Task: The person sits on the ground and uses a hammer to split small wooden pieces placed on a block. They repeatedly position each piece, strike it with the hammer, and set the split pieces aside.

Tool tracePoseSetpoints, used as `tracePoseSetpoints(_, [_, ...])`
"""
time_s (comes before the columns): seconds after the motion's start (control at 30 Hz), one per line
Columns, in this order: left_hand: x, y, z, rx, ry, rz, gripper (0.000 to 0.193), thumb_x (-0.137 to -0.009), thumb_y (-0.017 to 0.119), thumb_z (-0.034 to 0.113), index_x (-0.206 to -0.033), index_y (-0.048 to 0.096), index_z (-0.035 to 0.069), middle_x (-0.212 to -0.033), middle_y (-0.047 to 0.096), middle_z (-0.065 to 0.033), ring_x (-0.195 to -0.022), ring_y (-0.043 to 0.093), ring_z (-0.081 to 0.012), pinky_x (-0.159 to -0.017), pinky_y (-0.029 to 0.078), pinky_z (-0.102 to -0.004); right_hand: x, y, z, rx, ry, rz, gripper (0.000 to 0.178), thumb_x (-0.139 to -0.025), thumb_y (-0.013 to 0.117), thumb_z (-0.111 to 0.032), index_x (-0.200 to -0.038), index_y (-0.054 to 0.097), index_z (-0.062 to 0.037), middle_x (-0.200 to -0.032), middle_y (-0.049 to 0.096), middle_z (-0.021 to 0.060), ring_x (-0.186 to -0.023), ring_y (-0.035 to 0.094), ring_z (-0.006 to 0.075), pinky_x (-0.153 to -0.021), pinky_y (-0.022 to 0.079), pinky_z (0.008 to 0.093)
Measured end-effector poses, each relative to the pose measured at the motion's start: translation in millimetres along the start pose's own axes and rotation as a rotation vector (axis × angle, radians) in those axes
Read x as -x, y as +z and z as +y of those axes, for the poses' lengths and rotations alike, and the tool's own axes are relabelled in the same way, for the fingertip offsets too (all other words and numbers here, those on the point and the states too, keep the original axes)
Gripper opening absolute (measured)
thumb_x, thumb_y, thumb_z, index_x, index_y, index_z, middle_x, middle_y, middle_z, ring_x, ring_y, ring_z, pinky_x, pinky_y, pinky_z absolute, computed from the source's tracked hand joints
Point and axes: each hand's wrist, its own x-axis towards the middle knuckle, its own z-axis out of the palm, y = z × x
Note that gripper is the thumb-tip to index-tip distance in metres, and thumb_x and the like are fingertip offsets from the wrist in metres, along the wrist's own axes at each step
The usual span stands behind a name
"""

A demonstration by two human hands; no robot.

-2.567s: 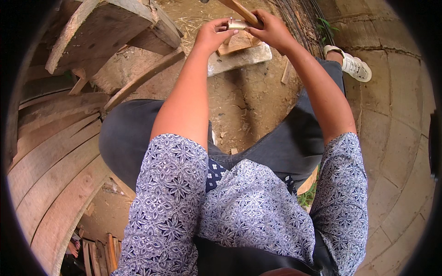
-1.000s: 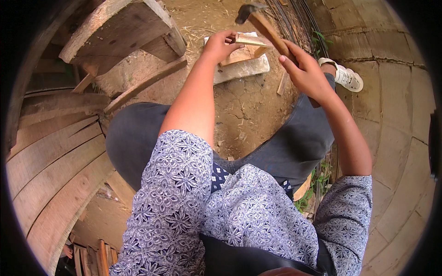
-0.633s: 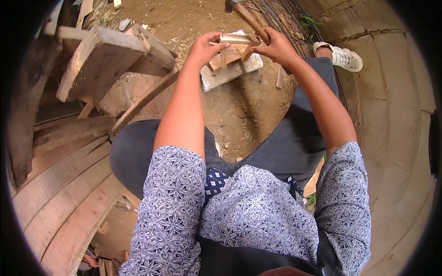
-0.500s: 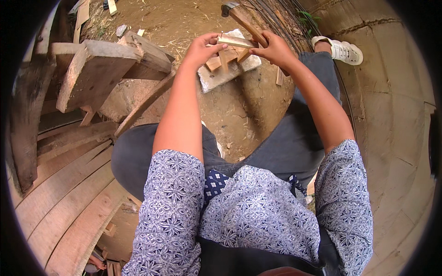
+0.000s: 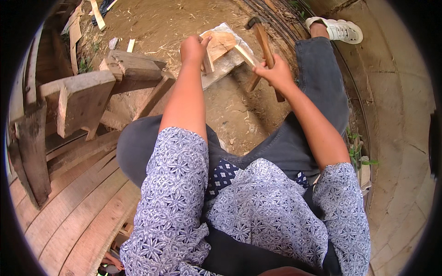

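Bare dirt ground point(image 5: 230, 115) strewn with chips fills the upper centre. Upper left: rough wooden planks point(image 5: 83, 103), stacked and tilted; curved boards point(image 5: 69, 216) at lower left. Upper centre: left hand point(image 5: 193, 48) closed around a small upright piece of wood point(image 5: 208, 62), which stands on a pale flat block point(image 5: 228, 64). Just right: right hand point(image 5: 275, 73) wrapped around a hammer point(image 5: 262, 39) handle, its head raised near the block's far corner. Upper right: white shoe point(image 5: 338, 30) beside concrete paving point(image 5: 405, 115).
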Motion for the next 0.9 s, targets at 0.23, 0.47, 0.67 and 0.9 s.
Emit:
tracePoseSetpoints(0.23, [30.2, 18.7, 25.6, -0.406, 0.045, -0.041, 0.101, -0.072, 0.081, 0.064, -0.152, 0.041, 0.016, -0.154, 0.040, -0.0140, -0.142, 0.035, -0.0359, -0.113, 0.031, -0.0571, 8.3, 10.0, 16.1, 0.019, -0.061, 0.076, 0.047, -0.069, 0.086, -0.027, -0.099, 0.062, 0.0002, -0.089, 0.070, 0.0121, -0.079, 0.069, 0.0235, -0.070, 0.054, 0.0376])
tracePoseSetpoints(0.47, [16.5, 19.3, 10.0, -0.318, 0.311, -0.162, 0.118, -0.055, 0.095, 0.044, -0.154, 0.035, 0.021, -0.158, 0.038, -0.0079, -0.148, 0.027, -0.0387, -0.117, 0.023, -0.0625, -36.0, -14.4, 32.3, 0.201, -0.185, 0.124, 0.043, -0.073, 0.085, -0.024, -0.104, 0.062, -0.0032, -0.093, 0.071, 0.0156, -0.083, 0.069, 0.0288, -0.075, 0.053, 0.0401])
tracePoseSetpoints(0.67, [11.1, 13.6, 29.0, -0.482, 0.509, -0.335, 0.119, -0.054, 0.097, 0.027, -0.154, 0.033, 0.033, -0.164, 0.028, -0.0030, -0.153, 0.013, -0.0390, -0.119, 0.013, -0.0673, -29.0, -13.1, 22.7, 0.161, -0.072, 0.118, 0.046, -0.069, 0.086, -0.026, -0.098, 0.061, -0.0006, -0.089, 0.070, 0.0150, -0.081, 0.070, 0.0303, -0.073, 0.054, 0.0415])
tracePoseSetpoints(0.9, [24.9, 21.1, 32.5, -0.478, 0.409, -0.266, 0.112, -0.063, 0.092, 0.032, -0.155, 0.030, 0.031, -0.168, 0.015, -0.0124, -0.153, 0.008, -0.0443, -0.118, 0.010, -0.0693, -11.3, 26.4, 16.4, 0.015, 0.134, 0.130, 0.057, -0.064, 0.089, -0.034, -0.097, 0.060, 0.0015, -0.088, 0.070, 0.0137, -0.081, 0.070, 0.0283, -0.076, 0.056, 0.0390])
